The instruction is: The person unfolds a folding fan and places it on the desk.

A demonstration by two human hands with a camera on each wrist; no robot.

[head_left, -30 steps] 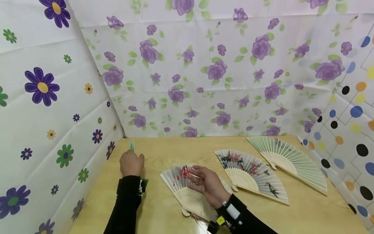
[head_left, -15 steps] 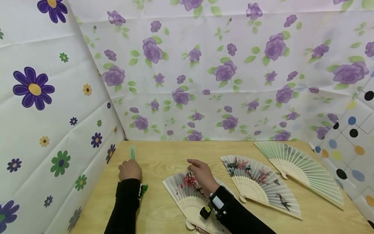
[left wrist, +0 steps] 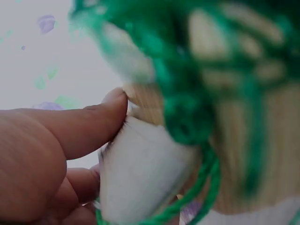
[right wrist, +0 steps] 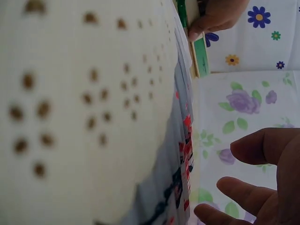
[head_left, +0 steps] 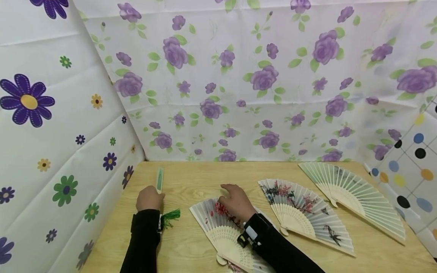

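Observation:
In the head view my left hand (head_left: 149, 198) holds a folded fan (head_left: 159, 179) with a green edge, upper end pointing to the back. Its green tassel (head_left: 170, 217) hangs out beside the wrist. The left wrist view has the thumb (left wrist: 75, 129) against the fan's end, with blurred green cord (left wrist: 187, 117) across the front. My right hand (head_left: 237, 203) is over an open fan (head_left: 215, 227) with pink blossoms, fingers apart and slightly bent, holding nothing. In the right wrist view, a gap separates these fingers from the fan's pleats (right wrist: 180, 136).
To the right lie another open blossom fan (head_left: 300, 212) and an open pale green fan (head_left: 355, 201), both on the wooden table (head_left: 191, 182). Patterned cloth walls (head_left: 205, 76) stand at the back and both sides.
The folded fan has turned slightly, its far end leaning right, and more of the tassel shows. My right hand has moved back over the blossom fan. The head view has shifted a little.

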